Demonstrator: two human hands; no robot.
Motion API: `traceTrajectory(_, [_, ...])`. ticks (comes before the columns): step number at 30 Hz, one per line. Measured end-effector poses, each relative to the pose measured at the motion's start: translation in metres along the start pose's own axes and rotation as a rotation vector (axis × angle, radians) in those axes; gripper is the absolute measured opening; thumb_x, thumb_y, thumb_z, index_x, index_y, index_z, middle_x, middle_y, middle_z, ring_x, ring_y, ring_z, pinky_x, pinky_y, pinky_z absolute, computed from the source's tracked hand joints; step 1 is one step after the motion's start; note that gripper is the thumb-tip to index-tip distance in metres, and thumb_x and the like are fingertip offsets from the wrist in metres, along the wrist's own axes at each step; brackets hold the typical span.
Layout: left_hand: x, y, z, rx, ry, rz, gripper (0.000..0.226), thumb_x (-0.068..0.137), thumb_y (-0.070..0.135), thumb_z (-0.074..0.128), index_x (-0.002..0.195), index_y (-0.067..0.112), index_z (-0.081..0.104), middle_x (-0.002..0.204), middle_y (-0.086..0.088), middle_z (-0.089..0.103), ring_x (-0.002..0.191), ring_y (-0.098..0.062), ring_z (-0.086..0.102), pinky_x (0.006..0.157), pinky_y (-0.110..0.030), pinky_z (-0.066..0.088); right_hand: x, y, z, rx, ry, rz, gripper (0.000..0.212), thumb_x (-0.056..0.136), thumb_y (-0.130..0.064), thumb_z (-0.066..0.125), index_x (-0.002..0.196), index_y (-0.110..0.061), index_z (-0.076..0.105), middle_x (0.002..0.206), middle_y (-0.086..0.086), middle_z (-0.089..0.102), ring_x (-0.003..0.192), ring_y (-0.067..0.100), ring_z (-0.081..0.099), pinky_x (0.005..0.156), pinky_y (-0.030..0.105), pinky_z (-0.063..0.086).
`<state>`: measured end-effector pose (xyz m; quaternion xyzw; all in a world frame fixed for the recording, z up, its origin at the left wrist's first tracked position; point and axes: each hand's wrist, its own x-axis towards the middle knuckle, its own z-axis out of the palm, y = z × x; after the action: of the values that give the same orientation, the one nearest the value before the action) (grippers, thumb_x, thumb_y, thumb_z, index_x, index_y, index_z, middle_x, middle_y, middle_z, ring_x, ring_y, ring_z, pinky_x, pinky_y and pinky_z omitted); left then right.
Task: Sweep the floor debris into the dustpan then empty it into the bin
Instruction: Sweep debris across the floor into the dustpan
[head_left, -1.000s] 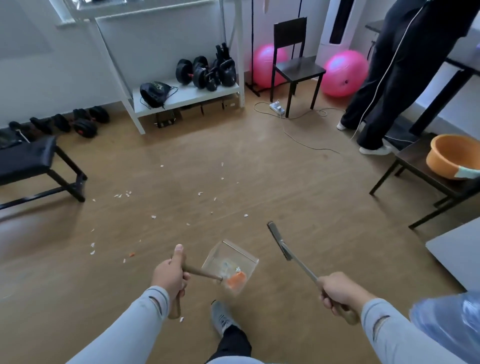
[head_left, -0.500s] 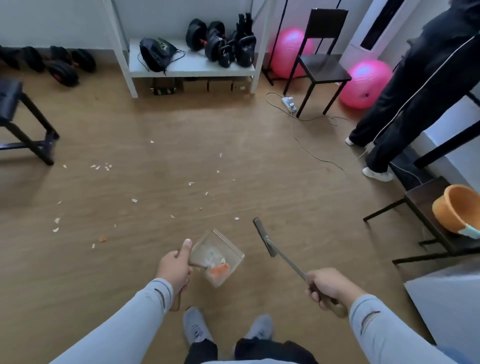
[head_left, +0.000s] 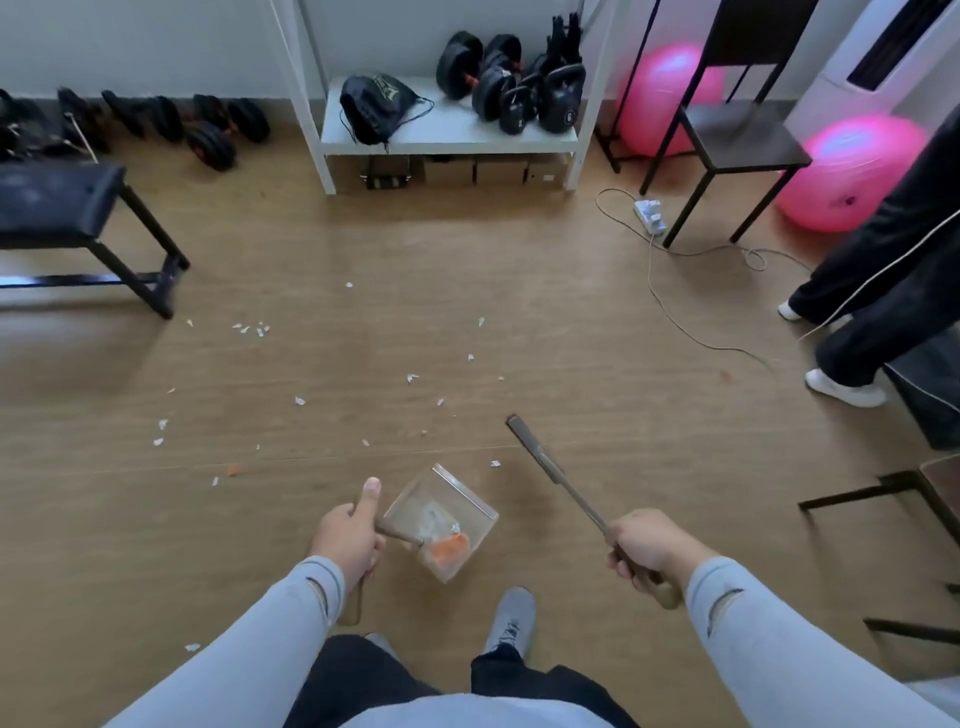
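Note:
My left hand (head_left: 347, 538) grips the wooden handle of a small clear dustpan (head_left: 445, 512), held above the floor near my feet. Orange and white scraps (head_left: 448, 545) lie inside the pan. My right hand (head_left: 644, 545) grips the handle of a thin brush (head_left: 550, 470), which points up and to the left with its head in the air. White paper bits (head_left: 298, 400) and an orange scrap (head_left: 234, 469) are scattered over the wooden floor ahead and to the left. No bin shows in this view.
A black bench (head_left: 78, 208) stands at the left, a white shelf (head_left: 447, 130) with weights at the back. A dark chair (head_left: 737, 140), two pink balls (head_left: 852, 171), a power strip (head_left: 649, 213) with cable, and a standing person's legs (head_left: 878, 291) fill the right.
The view has tilted down and turned left: the orange bowl and grey surface at the right left the frame. Both hands keep their grips, and my feet come further into view.

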<state>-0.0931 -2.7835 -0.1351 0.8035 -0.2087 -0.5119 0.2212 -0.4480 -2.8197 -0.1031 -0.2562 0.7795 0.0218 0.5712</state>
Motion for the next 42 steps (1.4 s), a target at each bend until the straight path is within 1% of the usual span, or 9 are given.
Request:
traceTrajectory(6, [0.030,0.013,0.037,-0.004,0.004,-0.032,0.062,0.098,0.069,0.045,0.090,0.008,0.057,0.064,-0.006,0.060,0.044,-0.020,0.046,0.051,-0.030,0.042,0.039,-0.035,-0.019,-0.092,-0.022,-0.056,0.015,0.089,-0.004,0.048,0.097,-0.002,0.061,0.064,0.016,0.065,0.038,0.018,0.048,0.042,0.019,0.036])
traceTrajectory(12, [0.062,0.006,0.060,0.113,0.034,-0.035,0.062,0.099,0.068,0.042,0.086,0.008,0.053,0.084,-0.013,0.069,0.071,-0.036,0.064,0.073,-0.042,0.052,0.069,-0.063,-0.004,-0.263,0.009,-0.115,0.013,0.090,-0.002,0.047,0.093,-0.004,0.060,0.072,0.020,0.064,0.040,0.021,0.048,0.041,0.021,0.036])
traceTrajectory(15, [0.072,0.001,0.054,0.155,0.089,-0.026,0.073,0.098,0.070,0.040,0.109,0.002,0.064,0.108,-0.019,0.073,0.096,-0.041,0.069,0.092,-0.049,0.054,0.073,-0.062,0.019,-0.468,-0.045,-0.152,0.012,0.086,0.003,0.050,0.085,-0.005,0.060,0.077,0.021,0.068,0.055,0.026,0.054,0.053,0.034,0.050])
traceTrajectory(18, [0.079,-0.001,0.049,0.177,0.109,-0.029,0.084,0.098,0.071,0.038,0.132,-0.004,0.056,0.127,-0.022,0.067,0.118,-0.043,0.063,0.103,-0.051,0.050,0.065,-0.048,0.032,-0.469,-0.105,-0.109,0.009,0.083,-0.005,0.051,0.086,-0.011,0.057,0.079,0.023,0.076,0.059,0.027,0.054,0.062,0.033,0.048])
traceTrajectory(23, [0.078,0.003,0.059,0.204,0.126,-0.009,0.054,0.100,0.068,0.037,0.110,0.018,0.056,0.104,0.000,0.063,0.093,-0.026,0.056,0.083,-0.038,0.041,0.044,-0.043,-0.025,-0.324,-0.210,-0.036,0.034,0.090,0.000,0.059,0.124,-0.006,0.056,0.071,0.018,0.070,0.039,0.020,0.046,0.035,0.020,0.033])
traceTrajectory(27, [0.077,0.002,0.055,0.215,0.137,-0.010,0.072,0.101,0.069,0.036,0.136,0.010,0.057,0.115,-0.003,0.063,0.104,-0.029,0.057,0.087,-0.037,0.039,0.025,-0.048,-0.044,-0.301,-0.212,-0.070,0.031,0.092,0.002,0.058,0.121,-0.010,0.058,0.071,0.017,0.069,0.036,0.019,0.046,0.033,0.018,0.032])
traceTrajectory(33, [0.078,0.001,0.052,0.221,0.139,0.003,0.078,0.099,0.071,0.035,0.142,0.008,0.054,0.133,-0.008,0.064,0.122,-0.032,0.058,0.097,-0.042,0.043,0.045,-0.060,0.004,-0.395,-0.086,-0.173,0.034,0.091,0.000,0.054,0.124,-0.010,0.056,0.070,0.016,0.064,0.036,0.019,0.043,0.035,0.018,0.033])
traceTrajectory(39, [0.074,0.000,0.051,0.237,0.148,0.009,0.076,0.099,0.071,0.035,0.140,0.011,0.056,0.127,-0.007,0.065,0.107,-0.028,0.057,0.088,-0.038,0.040,0.052,-0.055,0.037,-0.483,-0.154,-0.094,0.019,0.083,-0.007,0.053,0.101,-0.005,0.061,0.063,0.015,0.067,0.043,0.022,0.050,0.045,0.022,0.040])
traceTrajectory(42, [0.071,0.000,0.047,0.226,0.124,0.004,0.077,0.099,0.071,0.036,0.142,0.011,0.055,0.133,-0.007,0.064,0.110,-0.028,0.057,0.091,-0.040,0.042,0.046,-0.052,0.011,-0.328,-0.201,-0.025,0.029,0.086,-0.002,0.056,0.113,0.006,0.063,0.064,0.018,0.066,0.038,0.020,0.045,0.037,0.018,0.033])
